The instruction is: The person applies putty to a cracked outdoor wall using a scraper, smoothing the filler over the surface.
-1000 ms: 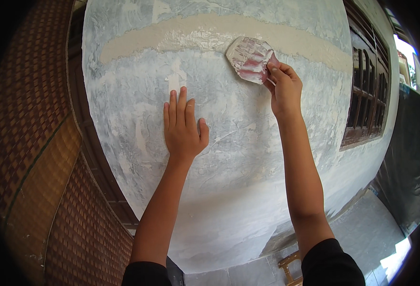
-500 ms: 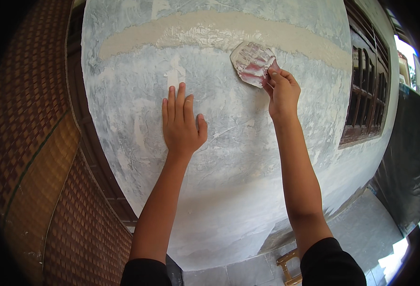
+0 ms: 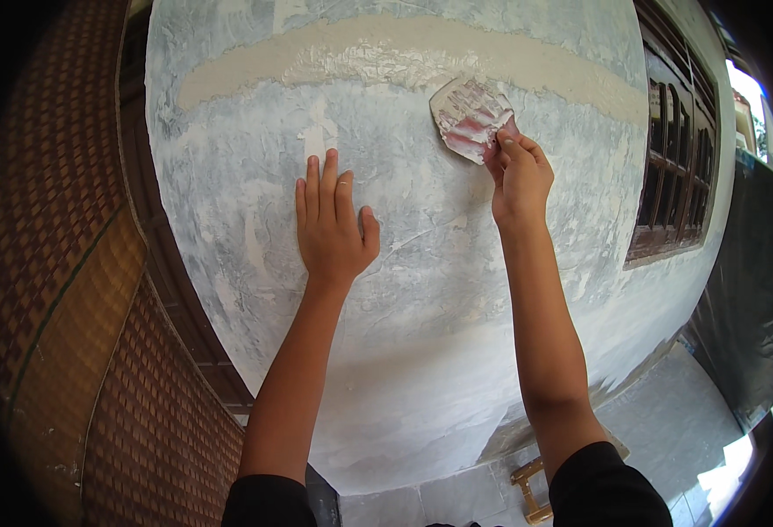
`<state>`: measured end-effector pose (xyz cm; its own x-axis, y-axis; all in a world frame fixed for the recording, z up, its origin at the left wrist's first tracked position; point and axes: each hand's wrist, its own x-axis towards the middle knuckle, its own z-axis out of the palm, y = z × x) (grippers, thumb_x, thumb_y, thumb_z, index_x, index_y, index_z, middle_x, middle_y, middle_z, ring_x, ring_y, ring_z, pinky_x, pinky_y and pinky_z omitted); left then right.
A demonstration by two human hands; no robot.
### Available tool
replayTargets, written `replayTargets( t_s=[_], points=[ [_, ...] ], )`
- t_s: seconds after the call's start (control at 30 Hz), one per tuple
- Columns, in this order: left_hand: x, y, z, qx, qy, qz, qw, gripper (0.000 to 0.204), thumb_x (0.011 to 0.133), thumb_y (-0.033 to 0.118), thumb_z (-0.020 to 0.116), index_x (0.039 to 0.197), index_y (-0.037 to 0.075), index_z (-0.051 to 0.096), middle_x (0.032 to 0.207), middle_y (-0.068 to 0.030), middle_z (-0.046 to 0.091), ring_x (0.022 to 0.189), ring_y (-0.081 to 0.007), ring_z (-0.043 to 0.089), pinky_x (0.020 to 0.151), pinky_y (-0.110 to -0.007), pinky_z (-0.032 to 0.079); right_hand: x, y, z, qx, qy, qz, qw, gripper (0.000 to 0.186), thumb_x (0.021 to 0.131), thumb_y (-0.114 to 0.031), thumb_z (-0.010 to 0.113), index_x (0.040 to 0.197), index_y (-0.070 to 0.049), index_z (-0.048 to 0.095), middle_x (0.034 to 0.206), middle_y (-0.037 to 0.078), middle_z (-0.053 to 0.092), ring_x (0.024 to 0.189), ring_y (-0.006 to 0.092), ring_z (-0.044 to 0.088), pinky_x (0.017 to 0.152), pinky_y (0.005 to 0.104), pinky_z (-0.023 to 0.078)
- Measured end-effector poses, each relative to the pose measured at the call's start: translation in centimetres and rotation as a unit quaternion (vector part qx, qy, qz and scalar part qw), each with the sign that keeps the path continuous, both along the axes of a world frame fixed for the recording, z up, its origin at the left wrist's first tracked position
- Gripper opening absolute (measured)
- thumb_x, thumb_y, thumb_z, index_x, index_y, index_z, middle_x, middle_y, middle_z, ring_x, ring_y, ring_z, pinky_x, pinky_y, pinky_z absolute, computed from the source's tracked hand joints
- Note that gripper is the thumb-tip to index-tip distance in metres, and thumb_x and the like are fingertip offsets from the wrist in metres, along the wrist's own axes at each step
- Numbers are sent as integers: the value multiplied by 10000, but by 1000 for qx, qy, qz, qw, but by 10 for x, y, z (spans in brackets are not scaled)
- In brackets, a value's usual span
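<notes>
In front of me stands a wall [image 3: 421, 290] with patchy white and grey-blue plaster. Across its upper part runs a band of wet beige filler [image 3: 246, 72], shiny near the middle. My right hand [image 3: 520, 180] pinches the narrow end of a reddish putty scraper [image 3: 472, 119] smeared with pale filler. The scraper's wide edge lies at the band's lower border; whether it presses on the wall I cannot tell. Flat against the wall, fingers apart, my left hand [image 3: 334, 224] holds nothing and rests below the band, by a small pale patch.
A woven brown mat screen [image 3: 53, 220] hangs along the left beside a dark wooden frame. To the right is a brown wooden window [image 3: 676, 158], with black sheeting [image 3: 746, 299] beyond it. Below, a small wooden stool [image 3: 531, 487] stands on grey floor tiles [image 3: 456, 494].
The scraper has shifted slightly right, and its blade has turned a little in my right hand. My left hand stays in nearly the same place on the wall.
</notes>
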<state>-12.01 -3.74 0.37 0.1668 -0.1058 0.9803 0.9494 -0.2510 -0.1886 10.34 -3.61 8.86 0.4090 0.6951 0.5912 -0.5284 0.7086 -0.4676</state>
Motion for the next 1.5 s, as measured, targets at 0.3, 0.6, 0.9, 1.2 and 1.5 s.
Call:
replayTargets(
  t_s=[0.3,0.6,0.9,1.2,1.5],
  points=[
    [2,0,2,-1,2,4,1000,458,858,168,533,1281,-2,499,1519,-223,413,1443,-426,333,1152,-596,273,6,10,18,14,-48,-23,998,128,926,-23,634,1035,38,605,946,98,658,824,163,636,740,310,563],
    [2,0,0,5,-2,5,1000,454,860,167,533,1281,1,497,1522,-222,410,1443,-430,330,1154,-596,267,14,8,23,55,-60,-8,997,111,918,-33,648,1003,35,628,939,83,668,810,140,629,731,291,547],
    [0,-1,-3,-4,-5,6,1000,453,858,161,534,1280,1,498,1523,-222,407,1443,-432,327,1155,-596,264,26,1,22,38,-48,-44,997,117,909,-23,657,991,59,636,902,95,670,777,143,625,704,283,533],
    [1,-1,0,2,0,4,1000,455,862,162,530,1284,-4,496,1527,-223,401,1442,-435,328,1156,-597,262,44,17,22,9,-91,-56,994,82,908,-37,657,979,5,650,865,34,647,754,105,593,730,270,534],
    [3,2,0,3,7,2,1000,466,860,154,535,1296,-3,486,1530,-222,396,1448,-436,314,1159,-597,257,31,18,39,57,-143,-65,986,86,901,-41,664,965,16,659,862,44,656,756,106,597,706,270,513]
  ],
)
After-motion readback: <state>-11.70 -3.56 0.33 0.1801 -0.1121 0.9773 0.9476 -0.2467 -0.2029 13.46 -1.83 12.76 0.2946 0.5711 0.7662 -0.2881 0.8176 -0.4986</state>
